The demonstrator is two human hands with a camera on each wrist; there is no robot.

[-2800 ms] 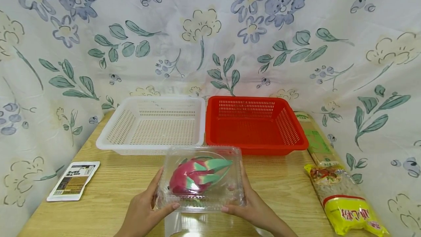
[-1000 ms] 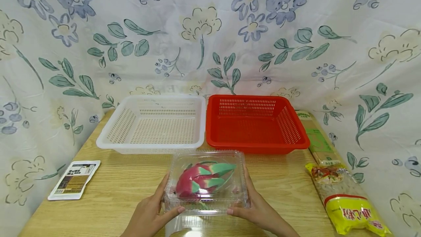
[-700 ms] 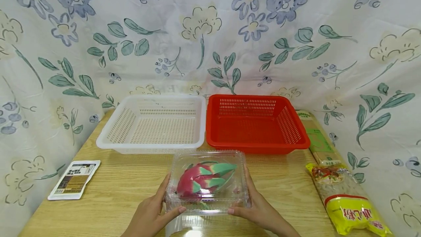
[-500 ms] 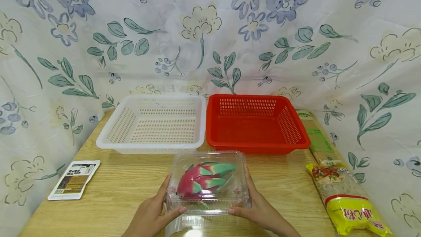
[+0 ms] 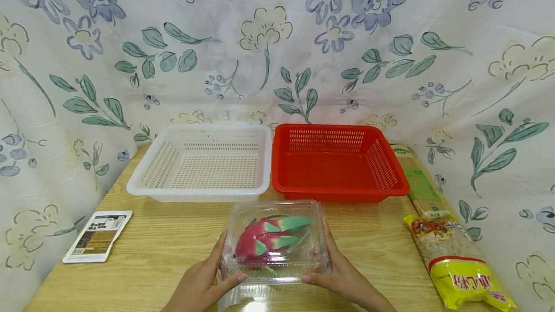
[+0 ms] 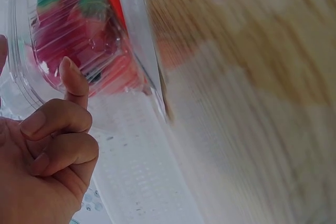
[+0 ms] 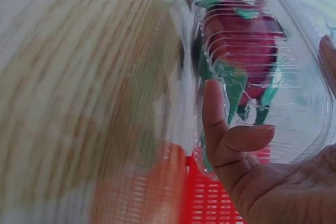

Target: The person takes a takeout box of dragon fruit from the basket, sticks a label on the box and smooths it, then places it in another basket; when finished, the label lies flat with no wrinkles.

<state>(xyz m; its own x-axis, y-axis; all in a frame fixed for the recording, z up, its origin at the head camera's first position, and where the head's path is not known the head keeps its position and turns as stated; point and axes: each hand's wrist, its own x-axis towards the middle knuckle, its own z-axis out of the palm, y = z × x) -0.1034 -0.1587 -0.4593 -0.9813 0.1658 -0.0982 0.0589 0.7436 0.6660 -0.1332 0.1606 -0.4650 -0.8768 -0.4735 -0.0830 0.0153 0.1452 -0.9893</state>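
Observation:
A clear plastic clamshell box (image 5: 277, 273) with its lid down holds a dragon fruit (image 5: 264, 240), red with green-tipped scales. My left hand (image 5: 199, 276) grips the box's left end, thumb along the near edge. On the right end my right hand (image 5: 342, 273) holds it the same way, thumb at the near edge. In the left wrist view, the left hand's fingers (image 6: 76, 82) reach under the box, some of them curled. The right wrist view has the right hand's fingers (image 7: 213, 108) against the box's underside, beside the fruit's green tips.
A white basket (image 5: 199, 192) and a red basket (image 5: 342, 190) stand side by side at the back of the wooden table (image 5: 151, 240). A white-edged pouch (image 5: 99, 236) lies left. On the right are a yellow-ended clear bag (image 5: 459, 264) and a long green-labelled packet (image 5: 420, 187).
Both hands have brought the box slightly right and nearer to me since the earliest frame. Over the last half second it has barely moved. Both hands keep their hold.

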